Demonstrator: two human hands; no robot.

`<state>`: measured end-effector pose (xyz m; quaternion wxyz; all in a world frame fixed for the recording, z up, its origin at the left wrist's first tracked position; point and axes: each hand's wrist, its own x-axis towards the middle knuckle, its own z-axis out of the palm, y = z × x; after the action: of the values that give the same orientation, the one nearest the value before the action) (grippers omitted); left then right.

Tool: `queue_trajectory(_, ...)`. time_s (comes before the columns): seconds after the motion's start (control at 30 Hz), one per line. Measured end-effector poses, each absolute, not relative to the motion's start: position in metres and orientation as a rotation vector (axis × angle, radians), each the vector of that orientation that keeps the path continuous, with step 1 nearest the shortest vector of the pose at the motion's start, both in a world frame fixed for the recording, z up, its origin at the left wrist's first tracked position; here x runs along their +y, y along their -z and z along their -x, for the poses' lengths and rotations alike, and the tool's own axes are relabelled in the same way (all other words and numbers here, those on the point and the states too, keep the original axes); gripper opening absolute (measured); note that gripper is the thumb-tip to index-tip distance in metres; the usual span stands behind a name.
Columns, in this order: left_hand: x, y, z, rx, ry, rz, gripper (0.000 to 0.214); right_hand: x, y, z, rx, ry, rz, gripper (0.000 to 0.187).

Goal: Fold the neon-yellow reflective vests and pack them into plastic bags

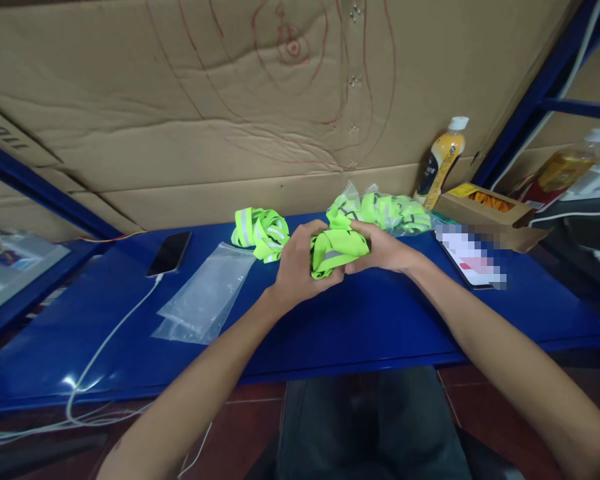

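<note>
Between my two hands is a folded bundle of neon-yellow reflective strap with a grey stripe, held above the blue table. My left hand wraps its left side, fingers closed on it. On the right side, my right hand grips the same bundle; some of its fingers are hidden behind. Left of my hands lies another loose reflective strap bundle on the table. Just beyond my right hand sit several similar bundles in clear plastic bags. Flat clear plastic bags lie to the left.
A dark phone with a white cable lies at left on the blue table. At right are a second phone, an opened cardboard box and an orange drink bottle. A cardboard wall stands behind, blue posts at both sides.
</note>
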<state>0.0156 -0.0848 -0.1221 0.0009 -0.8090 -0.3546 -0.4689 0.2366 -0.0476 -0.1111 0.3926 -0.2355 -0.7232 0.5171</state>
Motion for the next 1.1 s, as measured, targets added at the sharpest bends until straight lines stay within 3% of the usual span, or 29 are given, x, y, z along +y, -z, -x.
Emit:
queue_trajectory(0.13, -0.081, 0.117, -0.011, -1.072, 1.476, 2.583, 0.060, -0.048, 0.105, -0.239, -1.699, -1.275, 0.587, 0.064)
queue_trajectory(0.33, -0.071, 0.119, -0.006, -1.009, 1.024, 2.657, 0.073, -0.051, 0.093, -0.245, -1.975, -0.396, 0.727, 0.040)
queue_trajectory(0.43, -0.066, 0.123, -0.007, -0.960, 0.850, 2.675, 0.077, -0.054, 0.093, -0.244, -2.105, -0.172, 0.776, 0.032)
queue_trajectory(0.63, -0.063, 0.123, -0.005, -0.834, 0.737, 2.678, 0.082, -0.061, 0.086, -0.243, -2.138, -0.314, 1.015, 0.037)
queue_trajectory(0.77, -0.063, 0.123, -0.004, -0.801, 0.689, 2.658, 0.085, -0.059, 0.077, -0.254, -2.072, -0.722, 1.022, 0.045)
queue_trajectory(0.9, -0.065, 0.121, -0.005, -0.888, 0.642, 2.612, 0.081, -0.055, 0.074, -0.264, -1.919, -1.008, 0.904, 0.038)
queue_trajectory(1.0, -0.065, 0.121, -0.005, -1.005, 0.640, 2.513, 0.074, -0.057, 0.076, -0.257, -1.862, -0.886, 0.875, 0.027)
queue_trajectory(1.1, -0.064, 0.124, -0.005, -1.123, 0.740, 2.357, 0.065, -0.067, 0.080, -0.235, -2.004, -0.540, 0.833, 0.009)
